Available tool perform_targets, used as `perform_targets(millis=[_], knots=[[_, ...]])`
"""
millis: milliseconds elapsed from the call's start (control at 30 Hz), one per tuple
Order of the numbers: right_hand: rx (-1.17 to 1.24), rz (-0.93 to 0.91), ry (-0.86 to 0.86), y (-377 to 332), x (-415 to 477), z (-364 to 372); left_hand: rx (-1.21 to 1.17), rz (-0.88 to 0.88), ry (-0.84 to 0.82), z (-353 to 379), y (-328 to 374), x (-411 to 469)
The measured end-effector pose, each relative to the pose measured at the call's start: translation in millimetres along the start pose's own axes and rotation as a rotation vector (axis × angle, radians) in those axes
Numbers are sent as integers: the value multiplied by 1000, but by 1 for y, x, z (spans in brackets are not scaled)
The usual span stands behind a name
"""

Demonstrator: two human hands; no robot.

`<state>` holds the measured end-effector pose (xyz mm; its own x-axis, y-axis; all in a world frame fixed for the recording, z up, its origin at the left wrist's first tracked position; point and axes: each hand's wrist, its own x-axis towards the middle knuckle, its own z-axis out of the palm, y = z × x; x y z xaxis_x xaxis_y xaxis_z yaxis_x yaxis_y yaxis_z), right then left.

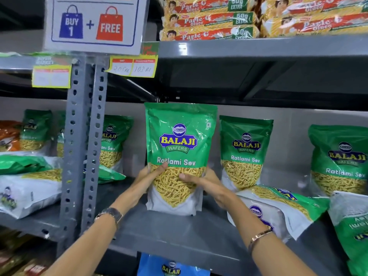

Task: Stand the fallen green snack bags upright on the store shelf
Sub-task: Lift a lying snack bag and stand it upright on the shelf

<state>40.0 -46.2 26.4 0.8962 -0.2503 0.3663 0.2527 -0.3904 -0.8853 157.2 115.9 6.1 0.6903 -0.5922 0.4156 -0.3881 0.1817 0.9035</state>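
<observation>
Both hands hold one green snack bag [180,156] in the middle of the grey shelf [179,232]. The bag is standing up straight w/ its bottom on the shelf. The left hand [148,176] is clamped on the bag's left edge, thumb on the front. The right hand [201,180] is clamped on the bag's right edge, thumb also on the front. There is a watch [110,215] on the left wrist & a thin bracelet [259,236] on the right wrist.

Right of the held bag, another green bag [246,152] stands up, close by but not touching it. Further right a third bag [338,160] stands too. In front of those two, a fallen bag [278,208] lies flat, just beside the right arm.

Left of the held bag is a grey post w/ holes [83,146]. More green bags stand behind it, and a bag [29,188] lies flat past it.

Above the held bag: yellow price tag [132,66], BUY 1 + FREE sign [93,22], biscuit packs [209,18].
</observation>
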Motion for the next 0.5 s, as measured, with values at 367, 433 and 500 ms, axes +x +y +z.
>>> perform_targets(millis=[367, 433, 500], knots=[[-89, -25, 100, -12, -25, 11, -31, 14, 90, 12, 5, -25], [-111, -18, 124, -12, -31, 14, -17, 9, 74, 10, 7, -29], [-138, -22, 159, -13, -37, 17, -9, 3, 72, 7, 9, -35]])
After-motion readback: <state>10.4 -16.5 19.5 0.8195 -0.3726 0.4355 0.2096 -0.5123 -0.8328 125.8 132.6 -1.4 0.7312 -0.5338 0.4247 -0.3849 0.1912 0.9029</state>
